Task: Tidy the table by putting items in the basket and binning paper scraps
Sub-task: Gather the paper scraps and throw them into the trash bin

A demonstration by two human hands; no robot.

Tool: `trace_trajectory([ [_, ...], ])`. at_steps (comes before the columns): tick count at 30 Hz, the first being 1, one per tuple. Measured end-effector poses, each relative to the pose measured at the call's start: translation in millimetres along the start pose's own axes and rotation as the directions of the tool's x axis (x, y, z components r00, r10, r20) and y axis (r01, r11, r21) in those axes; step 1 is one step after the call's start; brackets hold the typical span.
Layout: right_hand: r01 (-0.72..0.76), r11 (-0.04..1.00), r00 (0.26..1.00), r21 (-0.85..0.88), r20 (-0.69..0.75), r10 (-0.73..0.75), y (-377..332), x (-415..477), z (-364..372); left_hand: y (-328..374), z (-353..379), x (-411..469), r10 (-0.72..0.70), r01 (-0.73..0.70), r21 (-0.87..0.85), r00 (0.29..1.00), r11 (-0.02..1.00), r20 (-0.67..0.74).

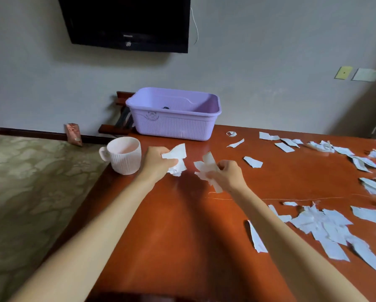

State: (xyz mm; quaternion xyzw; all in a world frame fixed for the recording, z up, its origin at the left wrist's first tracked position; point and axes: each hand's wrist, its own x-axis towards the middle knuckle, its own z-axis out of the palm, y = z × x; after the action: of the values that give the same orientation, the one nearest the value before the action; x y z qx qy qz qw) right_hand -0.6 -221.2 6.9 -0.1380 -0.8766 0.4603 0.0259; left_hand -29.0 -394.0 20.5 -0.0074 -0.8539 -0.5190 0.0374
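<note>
My left hand [157, 162] is closed around a crumpled bunch of white paper scraps [178, 156], just right of a ribbed white bin shaped like a mug [126, 159] at the table's left edge. A short way to the right, my right hand [228, 174] grips another bunch of white paper scraps [206, 168]. Both hands hover low over the red-brown wooden table [182, 225]. A lilac plastic basket [174, 125] stands at the table's far edge, with a small dark item inside it.
Several torn paper scraps lie scattered on the table's right side, with a dense pile [326, 227] at the near right and loose pieces [287, 146] at the far right. A wall-mounted television [126, 22] hangs above. Carpeted floor lies to the left, with a wooden rack [117, 125] behind the basket.
</note>
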Motion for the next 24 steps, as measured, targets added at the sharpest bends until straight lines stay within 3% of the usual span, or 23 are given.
trace_trajectory([
  [5, 0.062, 0.986, 0.99, 0.155, 0.115, -0.08, -30.4, -45.9, 60.6, -29.6, -59.1, -54.8, -0.028, 0.028, -0.044, 1.0, 0.999, -0.013],
  [13, 0.071, 0.962, 0.949, 0.263, 0.28, -0.146, -72.3, -125.4, 176.0, -102.1, -161.3, -128.0, -0.178, 0.146, -0.16, 0.962, 0.976, -0.209],
  [20, 0.159, 0.954, 0.878, 0.255, 0.405, -0.255, -133.4, -190.7, 298.3, -191.9, -244.7, -163.6, -0.387, 0.261, -0.311, 0.791, 0.914, -0.473],
  [23, 0.183, 0.971, 0.835, 0.154, 0.498, -0.236, -140.9, -211.9, 364.4, -246.1, -275.9, -179.9, -0.481, 0.356, -0.325, 0.681, 0.876, -0.552],
  [24, 0.183, 0.977, 0.838, 0.111, 0.502, -0.214, -136.0, -210.1, 372.3, -257.4, -275.6, -181.7, -0.491, 0.38, -0.311, 0.684, 0.871, -0.54],
])
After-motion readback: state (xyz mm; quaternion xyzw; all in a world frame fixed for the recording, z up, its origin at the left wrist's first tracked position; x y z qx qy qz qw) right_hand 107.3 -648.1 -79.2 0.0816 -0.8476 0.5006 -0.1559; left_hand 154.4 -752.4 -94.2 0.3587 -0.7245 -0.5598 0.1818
